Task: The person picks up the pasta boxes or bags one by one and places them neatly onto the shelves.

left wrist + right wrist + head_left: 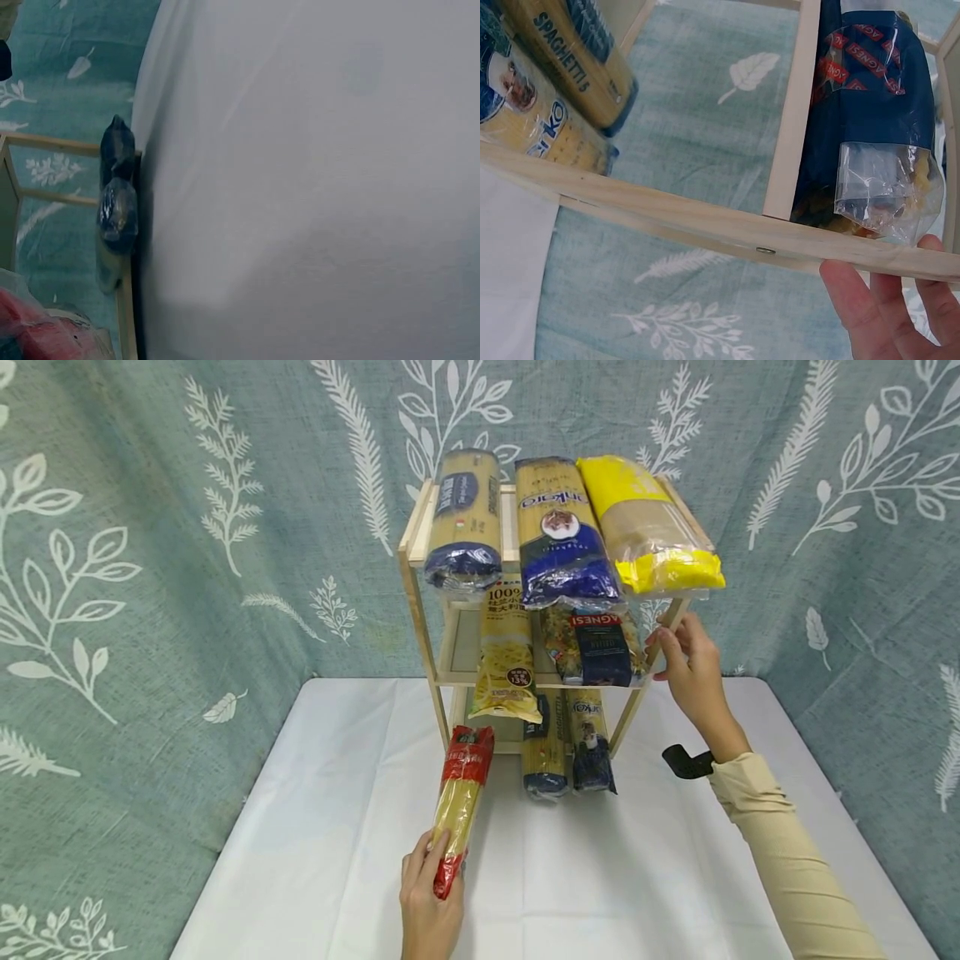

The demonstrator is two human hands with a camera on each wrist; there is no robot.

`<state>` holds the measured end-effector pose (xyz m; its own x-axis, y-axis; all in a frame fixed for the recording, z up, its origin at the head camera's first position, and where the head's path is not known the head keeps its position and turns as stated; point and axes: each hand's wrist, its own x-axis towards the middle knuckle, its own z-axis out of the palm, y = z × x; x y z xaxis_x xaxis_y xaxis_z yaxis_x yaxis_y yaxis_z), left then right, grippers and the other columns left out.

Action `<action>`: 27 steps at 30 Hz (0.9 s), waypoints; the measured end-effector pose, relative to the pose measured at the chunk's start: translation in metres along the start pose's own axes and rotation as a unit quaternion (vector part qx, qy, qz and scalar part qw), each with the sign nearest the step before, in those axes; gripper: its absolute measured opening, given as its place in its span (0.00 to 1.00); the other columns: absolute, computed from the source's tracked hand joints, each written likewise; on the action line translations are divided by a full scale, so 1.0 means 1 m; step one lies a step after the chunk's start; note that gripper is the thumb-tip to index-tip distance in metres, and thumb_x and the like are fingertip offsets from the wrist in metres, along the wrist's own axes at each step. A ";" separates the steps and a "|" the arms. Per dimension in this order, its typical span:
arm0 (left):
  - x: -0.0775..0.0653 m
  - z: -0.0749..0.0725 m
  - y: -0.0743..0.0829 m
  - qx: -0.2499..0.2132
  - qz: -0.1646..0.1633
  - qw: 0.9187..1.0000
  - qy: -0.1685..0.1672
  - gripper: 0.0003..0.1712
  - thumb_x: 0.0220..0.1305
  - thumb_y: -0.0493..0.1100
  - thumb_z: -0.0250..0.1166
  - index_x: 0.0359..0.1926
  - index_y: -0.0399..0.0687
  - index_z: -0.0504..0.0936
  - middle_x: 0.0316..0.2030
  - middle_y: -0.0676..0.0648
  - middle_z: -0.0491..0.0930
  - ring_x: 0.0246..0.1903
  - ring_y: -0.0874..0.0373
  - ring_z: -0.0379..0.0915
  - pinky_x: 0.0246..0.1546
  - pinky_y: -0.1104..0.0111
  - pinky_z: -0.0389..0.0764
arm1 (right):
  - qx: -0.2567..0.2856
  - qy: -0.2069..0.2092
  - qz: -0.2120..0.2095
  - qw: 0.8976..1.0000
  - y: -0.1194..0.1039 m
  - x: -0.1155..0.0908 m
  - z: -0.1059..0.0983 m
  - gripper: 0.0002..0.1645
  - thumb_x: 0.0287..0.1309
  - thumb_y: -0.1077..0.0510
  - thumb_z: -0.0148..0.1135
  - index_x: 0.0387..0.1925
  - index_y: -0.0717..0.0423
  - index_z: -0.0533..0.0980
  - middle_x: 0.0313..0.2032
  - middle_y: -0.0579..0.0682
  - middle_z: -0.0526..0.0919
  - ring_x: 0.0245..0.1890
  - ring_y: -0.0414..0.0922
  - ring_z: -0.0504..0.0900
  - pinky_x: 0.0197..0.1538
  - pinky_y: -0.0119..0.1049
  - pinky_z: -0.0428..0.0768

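Note:
My left hand [431,893] grips the lower end of a red and yellow packet of spaghetti [459,806]. The packet's far end tilts up toward the bottom tier of a wooden shelf rack [420,610]. In the left wrist view, part of the red packet [56,330] shows at the lower left, but the hand is out of sight. On the rack's right side, my right hand [693,668] holds the front post at the middle tier. Its fingers [855,300] touch the wood in the right wrist view, beside a dark blue Agnesi pasta bag [881,120].
On top lie two spaghetti packs [468,518] [562,527] and a yellow bag [652,527]. A yellow pasta bag [506,652] overhangs the middle tier. Two spaghetti packs [545,752] [590,735] jut from the bottom tier onto the white tablecloth [330,827]. Patterned curtains [150,610] surround the table.

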<state>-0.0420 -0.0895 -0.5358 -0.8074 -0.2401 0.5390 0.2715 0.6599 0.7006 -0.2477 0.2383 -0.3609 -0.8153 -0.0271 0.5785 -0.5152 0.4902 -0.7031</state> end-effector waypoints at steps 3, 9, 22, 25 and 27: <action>0.007 0.004 0.000 -0.012 0.003 1.000 -0.004 0.35 0.40 0.20 0.69 0.55 0.37 0.78 0.53 0.38 0.73 0.43 0.56 0.67 0.31 0.71 0.79 | 0.003 0.000 -0.002 1.000 -0.010 -0.001 -0.001 0.17 0.73 0.61 0.42 0.55 0.69 0.65 0.37 0.65 0.78 0.38 0.58 0.77 0.21 0.24 0.78; 0.019 0.012 0.001 -0.019 0.006 1.000 -0.003 0.35 0.40 0.19 0.69 0.54 0.35 0.78 0.53 0.37 0.73 0.43 0.55 0.68 0.31 0.66 0.81 | 0.013 -0.004 -0.008 1.000 -0.032 -0.004 -0.003 0.16 0.72 0.64 0.42 0.53 0.74 0.64 0.36 0.71 0.75 0.37 0.63 0.76 0.22 0.17 0.75; 0.045 0.037 -0.003 -0.048 0.013 0.999 0.007 0.32 0.43 0.21 0.66 0.54 0.33 0.78 0.53 0.34 0.73 0.45 0.49 0.69 0.34 0.60 0.81 | 0.006 0.001 -0.010 1.000 -0.039 -0.005 -0.003 0.15 0.72 0.64 0.42 0.52 0.73 0.65 0.35 0.70 0.76 0.35 0.59 0.77 0.22 0.18 0.75; 0.051 0.044 -0.004 -0.051 0.008 0.999 0.006 0.31 0.45 0.22 0.65 0.55 0.32 0.77 0.54 0.34 0.73 0.46 0.48 0.69 0.35 0.59 0.80 | 0.001 0.000 -0.008 1.000 -0.040 -0.005 -0.004 0.15 0.72 0.64 0.42 0.52 0.73 0.65 0.35 0.69 0.76 0.36 0.61 0.76 0.22 0.17 0.75; 0.055 0.048 -0.004 -0.055 0.004 0.998 0.007 0.30 0.46 0.22 0.65 0.55 0.33 0.77 0.54 0.34 0.72 0.46 0.48 0.69 0.37 0.57 0.80 | 0.001 0.000 -0.010 1.000 -0.040 -0.005 -0.003 0.15 0.72 0.64 0.42 0.52 0.73 0.65 0.35 0.69 0.76 0.36 0.61 0.76 0.22 0.17 0.75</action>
<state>-0.1126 -0.0712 -0.5315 -0.7976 -0.2463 0.5506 0.3336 0.5803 0.7429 -0.2220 0.2215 -0.3339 -0.8049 -0.0363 0.5923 -0.5314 0.4882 -0.6923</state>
